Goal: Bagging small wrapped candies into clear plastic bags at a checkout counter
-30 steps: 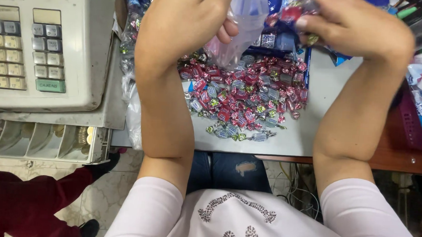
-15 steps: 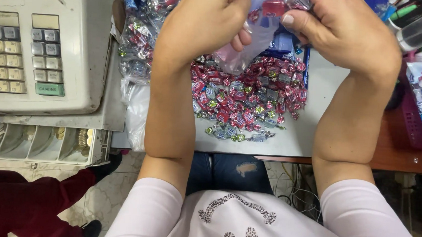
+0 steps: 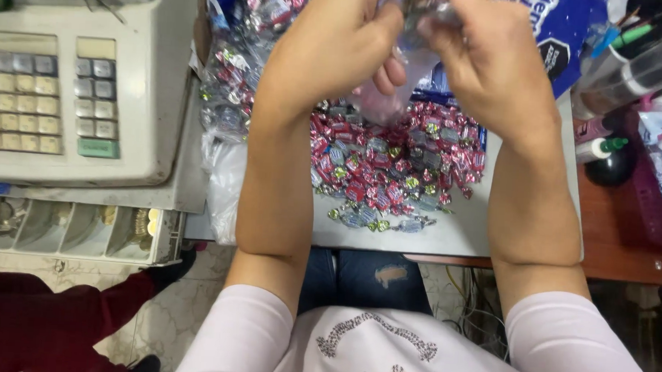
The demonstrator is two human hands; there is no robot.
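The fingers point(image 3: 386, 76) of the left hand point(image 3: 338, 47) are curled closed on one side of a small clear plastic bag point(image 3: 397, 84), and the fingers point(image 3: 448, 49) of the right hand point(image 3: 496, 66) are pinched closed on the other side, near the top of the same bag. The two hands are held close together above the bench point(image 3: 464, 231), with the bag hanging down between them; its lower part looks pale and half transparent, and what is inside it I cannot tell. Directly under the bag there is a heap of wrapped candies point(image 3: 396, 170), mostly red and pink with some silver and green ones, lying loose on the grey surface of the bench. To the left of the heap lies a bigger clear bag of candies point(image 3: 235, 75), touching the left forearm. Behind the right hand a blue package point(image 3: 562, 32) is partly visible. Further left stands a beige cash register point(image 3: 72, 82) with its keys, and below it the open coin drawer point(image 3: 64, 229) with some coins. At the right edge, on a brown wooden surface, there are a white bottle with green cap point(image 3: 597, 147) and some pens point(image 3: 641, 32).
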